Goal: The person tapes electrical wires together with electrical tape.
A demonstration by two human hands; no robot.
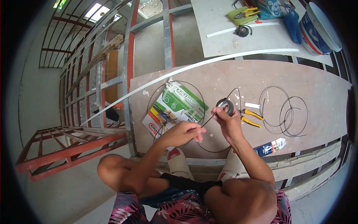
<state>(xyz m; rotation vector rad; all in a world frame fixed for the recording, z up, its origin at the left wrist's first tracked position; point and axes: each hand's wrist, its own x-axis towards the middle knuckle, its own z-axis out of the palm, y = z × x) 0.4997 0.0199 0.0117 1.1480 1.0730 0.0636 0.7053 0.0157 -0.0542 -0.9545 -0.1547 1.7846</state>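
Observation:
My right hand (228, 121) is closed around a roll of black tape (225, 106), with a thin black wire (238, 98) at the fingertips. My left hand (188, 133) has its fingers curled against the same wire, left of the tape. That wire loops over a green and white printed bag (178, 102) and down toward my feet. Right of my right hand lie yellow-handled pliers (252, 118) and a small white strip (252, 105). Farther right, loose coils of wire (285, 112) rest on the brown board (227, 78).
A long white strip (179, 71) crosses the board's back edge. Behind, a pale board (220, 41) holds a tape measure (243, 31), pliers on a green case (244, 13) and a white bucket (320, 30). Red and grey metal frames (130, 56) stand left. A blue packet (270, 147) lies front right.

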